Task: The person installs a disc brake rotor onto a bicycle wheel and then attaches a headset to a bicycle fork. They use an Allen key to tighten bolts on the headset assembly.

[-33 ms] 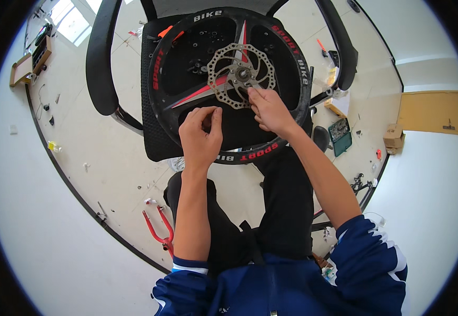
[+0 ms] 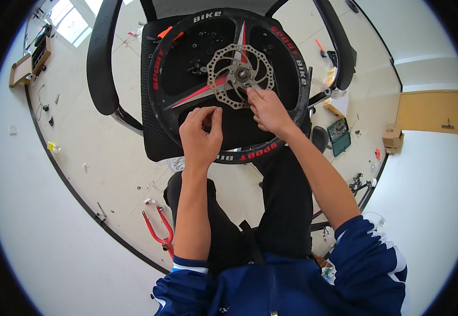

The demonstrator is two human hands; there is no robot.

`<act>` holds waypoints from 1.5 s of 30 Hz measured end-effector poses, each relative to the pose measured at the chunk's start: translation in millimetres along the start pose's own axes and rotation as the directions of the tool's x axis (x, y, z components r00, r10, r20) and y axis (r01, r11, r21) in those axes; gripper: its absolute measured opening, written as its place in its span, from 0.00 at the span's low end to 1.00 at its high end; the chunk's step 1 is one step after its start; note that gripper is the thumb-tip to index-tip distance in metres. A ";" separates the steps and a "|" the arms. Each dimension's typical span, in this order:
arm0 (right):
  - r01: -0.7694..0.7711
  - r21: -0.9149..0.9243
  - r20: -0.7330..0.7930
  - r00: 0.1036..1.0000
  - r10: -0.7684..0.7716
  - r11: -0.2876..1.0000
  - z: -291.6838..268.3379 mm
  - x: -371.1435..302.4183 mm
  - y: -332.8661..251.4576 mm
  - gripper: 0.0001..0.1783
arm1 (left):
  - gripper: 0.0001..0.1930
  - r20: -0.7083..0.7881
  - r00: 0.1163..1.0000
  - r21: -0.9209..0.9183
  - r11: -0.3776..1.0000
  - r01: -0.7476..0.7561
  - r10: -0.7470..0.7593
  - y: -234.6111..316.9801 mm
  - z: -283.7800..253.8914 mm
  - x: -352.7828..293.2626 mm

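Observation:
A black three-spoke bicycle wheel (image 2: 157,97) with red and white markings lies flat on a black chair seat (image 2: 158,150). A silver brake disc (image 2: 211,71) sits over its hub, drilled with holes around the rim. My right hand (image 2: 272,113) is closed, its thumb and forefinger pinched at the disc's near side, just below the hub. Whatever they grip is hidden by the fingers. Over the near left part of the wheel, my left hand (image 2: 201,134) is curled with thumb and fingertips together. Anything between them is too small to name. Several small dark parts (image 2: 197,68) lie between the spokes.
Chair armrests (image 2: 101,63) flank the wheel on both sides. An orange-red object (image 2: 165,31) lies at the seat's far left. On the floor are a red bicycle fork (image 2: 167,237), an open green case (image 2: 339,139) and cardboard boxes (image 2: 393,136).

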State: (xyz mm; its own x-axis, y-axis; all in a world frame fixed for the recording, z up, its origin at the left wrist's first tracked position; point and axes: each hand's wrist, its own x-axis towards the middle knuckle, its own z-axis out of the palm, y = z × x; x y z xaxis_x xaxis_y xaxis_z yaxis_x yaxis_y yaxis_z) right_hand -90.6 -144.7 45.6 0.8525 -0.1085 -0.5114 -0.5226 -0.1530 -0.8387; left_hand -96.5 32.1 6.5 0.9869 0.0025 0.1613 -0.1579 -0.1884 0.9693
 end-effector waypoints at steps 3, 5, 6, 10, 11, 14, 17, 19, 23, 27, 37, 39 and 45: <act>0.257 -0.438 -0.128 0.931 -0.343 0.861 1.4 10.4 15.7 0.24 | 0.04 -0.008 1.000 -0.004 1.000 -0.023 0.023 -0.9 -0.2 -0.6; 0.261 -0.596 -0.153 0.892 -0.426 0.760 4.4 7.4 12.2 0.26 | 0.04 -0.021 0.999 -0.003 0.999 -0.032 0.032 -1.5 -3.8 -1.4; 0.211 -0.628 -0.162 0.906 -0.391 0.750 6.4 3.4 2.4 0.26 | 0.04 -0.024 0.999 -0.007 1.000 -0.022 0.021 -2.4 -6.1 -2.3; 0.015 -0.804 -0.190 0.941 -0.281 0.594 14.6 -10.5 -17.8 0.23 | 0.04 -0.026 1.000 -0.026 1.000 -0.001 0.000 -6.1 -14.4 -7.5; 0.029 -0.842 -0.156 0.943 -0.294 0.539 14.4 -11.7 -19.7 0.23 | 0.04 -0.024 1.000 -0.032 0.999 0.000 0.000 -6.6 -16.2 -8.6; 0.048 -0.903 -0.095 0.946 -0.308 0.427 12.6 -11.2 -21.7 0.21 | 0.04 -0.027 1.000 -0.066 0.998 0.006 -0.008 -2.3 -20.3 -8.7; 0.047 -0.900 -0.115 0.934 -0.339 0.434 14.9 -8.8 -16.6 0.19 | 0.04 -0.027 1.000 -0.096 0.995 0.009 -0.011 -1.5 -18.9 -9.0; 0.053 -0.898 -0.132 0.914 -0.383 0.436 18.8 -10.0 -17.5 0.18 | 0.04 -0.023 1.000 -0.103 0.995 0.002 -0.004 -2.2 -17.9 -9.0; 0.073 -0.933 -0.050 0.944 -0.327 0.352 12.2 -9.3 -31.5 0.15 | 0.05 -0.015 1.000 -0.101 0.995 0.016 -0.018 -7.1 -18.0 -11.9; 0.112 -0.978 0.060 0.960 -0.273 0.177 -7.0 0.7 -48.2 0.13 | 0.04 -0.060 0.998 -0.103 0.995 -0.011 0.005 -5.1 -29.2 -14.3; 0.223 -0.975 0.218 0.944 -0.248 -0.010 -21.0 3.0 -76.0 0.20 | 0.05 -0.420 0.892 0.070 0.986 -0.151 0.167 -3.8 -78.2 -37.9; 0.234 -0.970 0.243 0.935 -0.258 -0.066 -16.6 -1.9 -85.5 0.21 | 0.05 -0.405 0.905 0.060 0.991 -0.117 0.131 -8.5 -81.2 -44.9; 0.226 -0.927 0.308 0.914 -0.264 -0.300 -25.9 -5.7 -121.2 0.19 | 0.16 -0.167 0.887 -0.502 0.811 0.300 -0.431 -26.8 -61.5 -60.9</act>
State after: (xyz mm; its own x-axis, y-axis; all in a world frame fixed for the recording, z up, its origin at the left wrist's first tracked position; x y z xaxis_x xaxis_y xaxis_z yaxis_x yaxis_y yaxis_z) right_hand -32.5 -150.9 155.0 0.9210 0.2439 -0.3038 0.3375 -0.8891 0.3093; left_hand -154.4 97.4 -17.9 0.9376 0.2477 -0.2440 0.1514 0.3409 0.9278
